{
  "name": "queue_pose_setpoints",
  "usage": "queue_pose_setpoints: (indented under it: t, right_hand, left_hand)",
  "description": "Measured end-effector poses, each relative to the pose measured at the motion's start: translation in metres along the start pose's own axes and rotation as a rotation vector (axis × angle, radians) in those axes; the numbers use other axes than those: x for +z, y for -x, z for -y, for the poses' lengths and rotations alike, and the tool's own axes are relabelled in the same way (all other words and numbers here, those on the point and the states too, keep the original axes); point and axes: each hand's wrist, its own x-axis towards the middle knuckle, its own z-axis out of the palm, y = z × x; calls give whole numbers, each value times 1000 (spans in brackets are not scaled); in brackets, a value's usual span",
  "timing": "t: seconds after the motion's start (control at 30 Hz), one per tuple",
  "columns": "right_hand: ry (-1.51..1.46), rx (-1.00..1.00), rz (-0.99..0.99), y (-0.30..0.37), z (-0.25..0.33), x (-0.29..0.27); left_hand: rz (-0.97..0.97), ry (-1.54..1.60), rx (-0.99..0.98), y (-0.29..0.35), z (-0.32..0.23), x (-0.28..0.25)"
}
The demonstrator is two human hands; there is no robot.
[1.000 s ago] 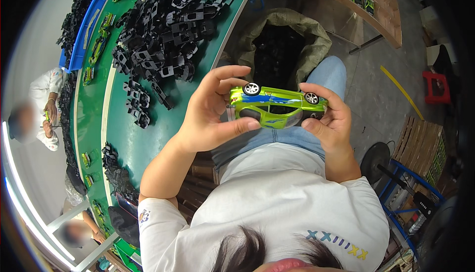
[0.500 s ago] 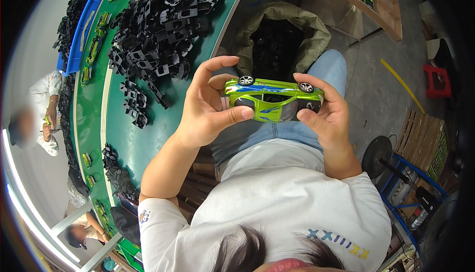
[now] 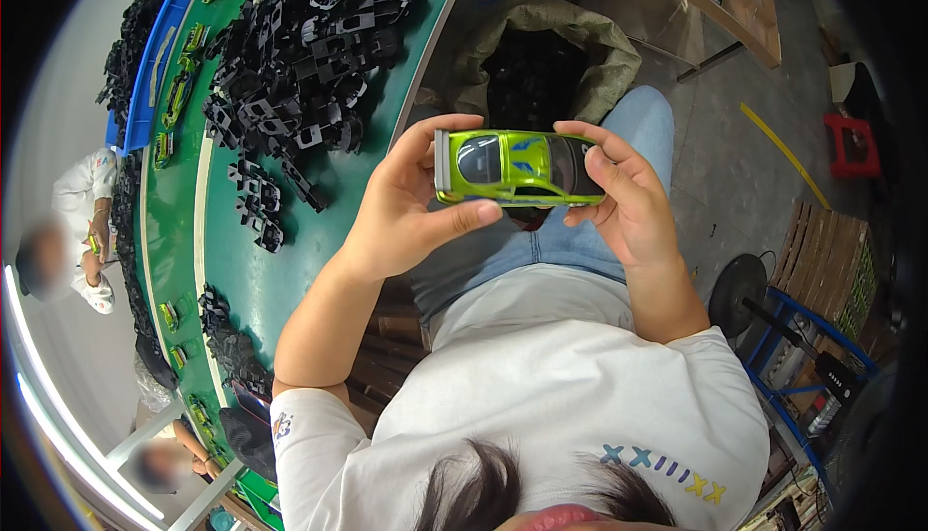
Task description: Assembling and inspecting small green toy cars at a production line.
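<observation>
Toy assembly workshop: long green surface [image 3: 290, 270] heaped with black plastic chassis parts [image 3: 309, 38]; beside it, a sack of parts [image 3: 546, 57]; seated co-workers [image 3: 77, 231] at its far side.

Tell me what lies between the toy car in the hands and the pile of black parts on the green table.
In the head view, only the left hand and a bare strip of green table separate the green toy car from the black parts pile.

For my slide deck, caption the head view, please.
Both hands, left and right, hold a green toy car beside a green table.
</observation>
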Motion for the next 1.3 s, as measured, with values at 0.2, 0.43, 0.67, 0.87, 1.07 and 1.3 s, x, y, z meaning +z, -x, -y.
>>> queue_pose_setpoints:
  t: [0.2,0.43,0.67,0.87,1.07,1.3]
  right_hand:
    - [-4,15,152,3,6,-2]
    - [149,-85,220,6,6,-5]
    - [35,-52,263,3,-1,-9]
    - [-56,-39,309,-2,-6,-14]
    - [57,-123,281,4,1,-8]
    - [498,-65,38,4,-15,-1]
  left_hand:
    - [-16,152,-135,0,-1,-5]
    - [-10,165,-99,1,2,-4]
    - [-86,99,-53,7,-3,2]
    - [-92,-4,7,9,-8,2]
    - [-67,-32,89,4,-5,3]
    - [-194,70,-135,3,9,-4]
